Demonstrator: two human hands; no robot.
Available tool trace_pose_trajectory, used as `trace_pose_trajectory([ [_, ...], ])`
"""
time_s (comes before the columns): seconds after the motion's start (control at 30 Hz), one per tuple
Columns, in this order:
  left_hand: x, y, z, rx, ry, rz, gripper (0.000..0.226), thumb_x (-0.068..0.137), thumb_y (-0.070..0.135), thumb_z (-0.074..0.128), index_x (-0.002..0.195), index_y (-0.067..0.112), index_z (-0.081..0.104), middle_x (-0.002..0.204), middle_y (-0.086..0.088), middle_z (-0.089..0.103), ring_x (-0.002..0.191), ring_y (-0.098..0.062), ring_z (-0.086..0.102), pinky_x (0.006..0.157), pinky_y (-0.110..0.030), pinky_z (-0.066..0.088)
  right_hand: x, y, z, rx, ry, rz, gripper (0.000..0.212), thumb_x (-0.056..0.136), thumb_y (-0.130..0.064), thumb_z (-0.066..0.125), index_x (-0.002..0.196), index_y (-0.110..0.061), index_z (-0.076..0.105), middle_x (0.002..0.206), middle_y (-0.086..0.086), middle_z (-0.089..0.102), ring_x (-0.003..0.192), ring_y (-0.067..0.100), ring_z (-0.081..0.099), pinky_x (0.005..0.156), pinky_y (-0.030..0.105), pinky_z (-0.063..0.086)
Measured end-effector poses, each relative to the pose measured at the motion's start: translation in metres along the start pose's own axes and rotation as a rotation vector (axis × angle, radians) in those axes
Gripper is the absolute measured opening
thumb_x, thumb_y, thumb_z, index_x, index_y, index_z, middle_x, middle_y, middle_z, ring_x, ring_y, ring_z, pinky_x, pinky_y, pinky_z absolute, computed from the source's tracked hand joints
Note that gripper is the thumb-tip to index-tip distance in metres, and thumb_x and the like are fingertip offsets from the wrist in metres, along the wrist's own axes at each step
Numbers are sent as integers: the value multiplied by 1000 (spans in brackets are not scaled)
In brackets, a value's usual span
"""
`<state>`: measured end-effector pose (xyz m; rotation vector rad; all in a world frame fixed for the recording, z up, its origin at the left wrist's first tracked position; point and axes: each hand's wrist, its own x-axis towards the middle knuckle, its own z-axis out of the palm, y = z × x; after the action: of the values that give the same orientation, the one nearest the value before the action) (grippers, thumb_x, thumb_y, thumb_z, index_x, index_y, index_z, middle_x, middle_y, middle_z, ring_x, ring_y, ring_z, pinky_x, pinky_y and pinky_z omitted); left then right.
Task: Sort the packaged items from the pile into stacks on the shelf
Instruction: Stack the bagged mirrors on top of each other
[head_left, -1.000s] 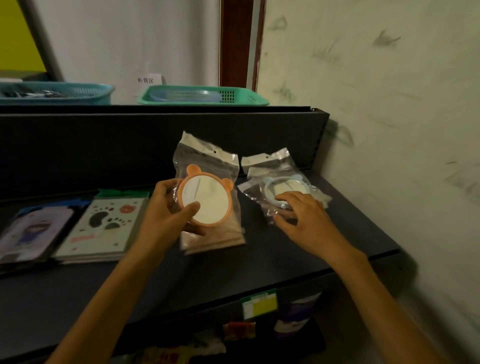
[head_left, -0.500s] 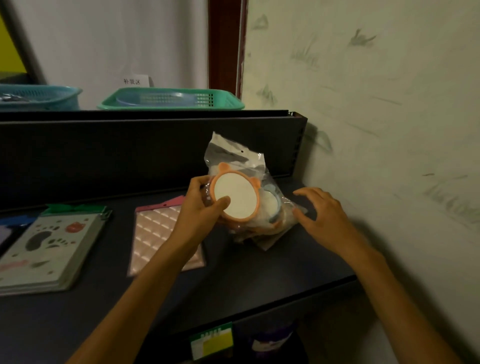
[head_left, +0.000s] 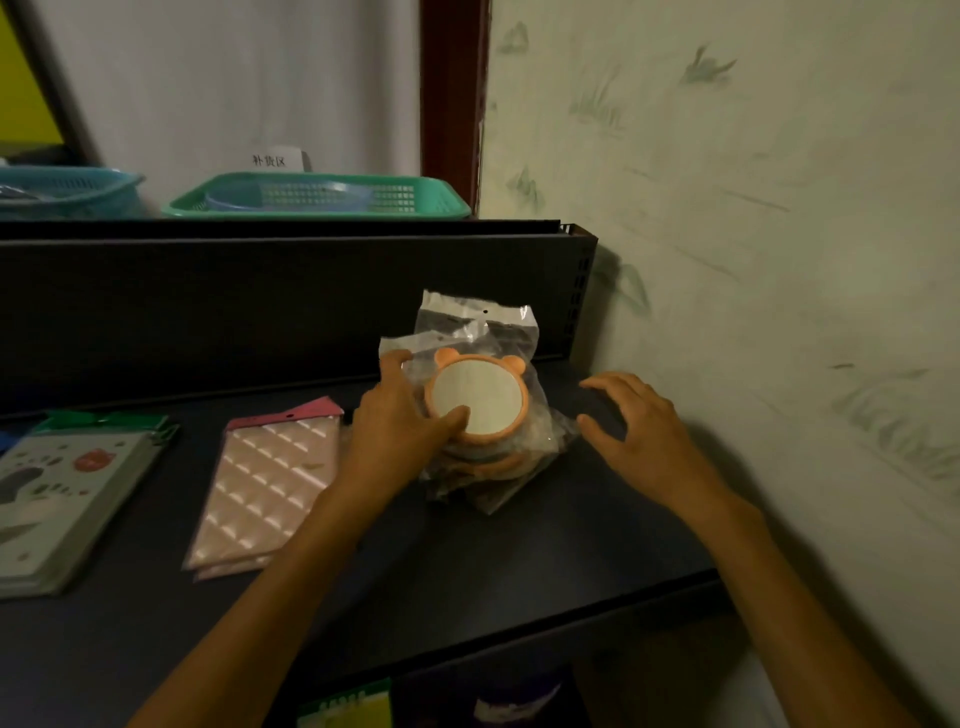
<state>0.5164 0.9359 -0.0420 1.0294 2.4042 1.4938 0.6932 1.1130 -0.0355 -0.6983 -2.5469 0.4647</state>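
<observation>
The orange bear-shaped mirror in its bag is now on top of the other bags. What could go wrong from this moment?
1. The orange bear-shaped mirror sits on a loose heap of clear bags, not a flat stack; it may slide off when the left hand lets go.
2. The right hand hovers open beside the heap and steadies nothing.
3. The heap lies close to the pink quilted packet, so a slip could mix the two stacks.
</observation>
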Motion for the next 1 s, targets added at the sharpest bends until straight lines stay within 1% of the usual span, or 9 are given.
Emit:
trace_pose_trajectory([
  [0.07, -1, -2, 1, 53, 43, 51, 83, 73, 33, 78, 139, 30, 28, 137, -7, 45, 121, -25, 49, 92, -43, 50, 1, 2, -1, 19, -2, -8, 41, 90, -29, 59, 129, -20, 51, 132, 1, 50, 120, 18, 48, 105, 41, 38],
  [0.13, 0, -4, 3, 155, 49, 69, 71, 76, 42, 72, 136, 35, 35, 136, -7, 39, 118, -26, 48, 89, -41, 50, 1, 3, -2, 42, 2, -19, 42, 89, -28, 60, 129, -20, 50, 131, 1, 51, 119, 19, 50, 105, 42, 39],
  [0.23, 0, -4, 8, 335, -3, 43, 56, 81, 54, 62, 130, 33, 46, 135, -5, 36, 113, -25, 49, 85, -36, 49, 0, 4, -3, 62, 6, -21, 42, 89, -27, 60, 129, -19, 50, 131, 1, 51, 117, 19, 51, 103, 44, 40],
  [0.37, 1, -4, 8, 414, -46, 42, 49, 83, 58, 56, 126, 34, 49, 133, -4, 37, 111, -22, 47, 86, -40, 52, -3, 5, -3, 69, 1, -23, 43, 89, -27, 61, 130, -20, 50, 131, 1, 51, 118, 18, 50, 103, 44, 41],
  [0.53, 1, -4, -6, 467, -87, 125, 59, 87, 54, 55, 139, 32, 40, 140, -5, 37, 125, -24, 38, 93, -37, 42, -2, 1, -6, 45, 2, -33, 43, 90, -27, 60, 130, -19, 50, 132, 2, 51, 121, 19, 48, 106, 40, 37],
  [0.67, -7, -4, -26, 547, -103, 193, 67, 85, 53, 58, 143, 28, 35, 140, -2, 42, 124, -20, 38, 95, -34, 39, 2, -7, -6, 14, 11, -71, 42, 89, -28, 60, 129, -19, 51, 131, 2, 52, 121, 19, 47, 104, 33, 33],
  [0.83, -30, -7, -54, 691, -88, 158, 68, 86, 53, 55, 145, 30, 28, 146, 1, 36, 133, -20, 30, 105, -38, 31, 8, -35, -1, 46, 6, -173, 40, 88, -30, 60, 126, -20, 53, 129, 2, 54, 118, 18, 49, 103, 36, 39],
  [0.9, -40, -9, -64, 733, -96, 105, 71, 87, 53, 54, 147, 29, 24, 150, 1, 31, 137, -21, 26, 108, -39, 29, 9, -51, 5, 42, -13, -222, 42, 88, -40, 55, 125, -20, 52, 127, 1, 55, 116, 18, 50, 102, 39, 41],
  [1.0, -52, -16, -80, 772, -85, 51, 73, 86, 53, 55, 147, 30, 21, 150, 2, 31, 137, -21, 26, 109, -39, 28, 8, -73, 15, -10, -39, -271, 58, 81, -54, 41, 128, -21, 49, 130, 1, 53, 119, 18, 47, 106, 37, 35],
])
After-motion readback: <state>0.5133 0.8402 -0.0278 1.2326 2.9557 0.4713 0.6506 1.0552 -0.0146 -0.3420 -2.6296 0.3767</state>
